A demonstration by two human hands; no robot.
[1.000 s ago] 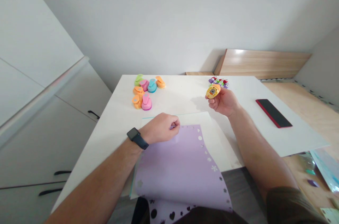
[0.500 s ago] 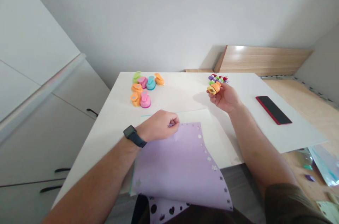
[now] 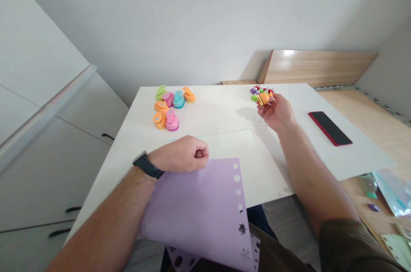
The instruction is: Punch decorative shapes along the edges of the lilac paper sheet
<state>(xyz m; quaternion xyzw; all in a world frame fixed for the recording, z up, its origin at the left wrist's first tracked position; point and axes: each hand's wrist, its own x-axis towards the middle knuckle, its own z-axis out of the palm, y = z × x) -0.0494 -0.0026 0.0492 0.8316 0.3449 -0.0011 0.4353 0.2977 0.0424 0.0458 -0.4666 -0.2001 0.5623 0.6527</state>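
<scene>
My left hand (image 3: 184,154), wearing a dark watch (image 3: 148,165), is closed on the upper edge of a purple sheet of paper (image 3: 195,207). Cut-out shapes, among them a circle, a star and a leaf, run down the sheet's right side. Its lower part hangs past the table's front edge, over my lap. Raised over the right of the table, my right hand (image 3: 276,111) holds an orange craft punch (image 3: 264,99) between thumb and fingers. Just behind it lies a cluster of small purple, green and red pieces with white eye-like dots (image 3: 256,89), partly hidden by the punch.
Several craft punches in green, pink, blue and orange, including a pink punch (image 3: 172,121), stand at the table's back left. A white sheet (image 3: 257,156) lies under the purple paper. A black slab with a red edge (image 3: 330,128) rests on the right.
The purple sheet has been turned or shifted, so its right side now shows a straighter edge with larger cut-outs. My right hand has tilted the orange punch and moved slightly right.
</scene>
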